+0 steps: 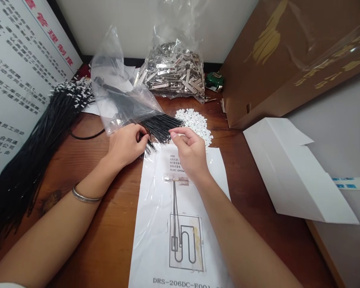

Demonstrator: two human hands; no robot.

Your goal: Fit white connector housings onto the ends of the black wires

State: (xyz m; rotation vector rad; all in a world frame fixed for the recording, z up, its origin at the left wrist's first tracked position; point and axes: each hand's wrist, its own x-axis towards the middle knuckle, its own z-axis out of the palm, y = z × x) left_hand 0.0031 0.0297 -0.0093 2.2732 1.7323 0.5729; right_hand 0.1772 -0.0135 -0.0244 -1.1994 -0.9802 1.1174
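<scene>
A bundle of thin black wires [160,127] pokes out of a clear plastic bag [108,86] near the middle of the table. At its near left side, my left hand [127,143] is closed, with a few wire ends showing below the thumb. My right hand [190,152] pinches thumb and forefinger together just by the wire tips; anything between them is too small to make out. Behind this hand lies a pile of small white connector-like pieces [195,122]. Beneath both hands, a printed drawing sheet [156,208] lies on the wooden table [108,224].
Against the wall stands a clear bag of flat metal strips [174,72], with a green tape measure [215,81] beside it. White-tipped black wires [39,140] spread along the left. On the right are a brown box [258,60] and a folded white card piece [294,172].
</scene>
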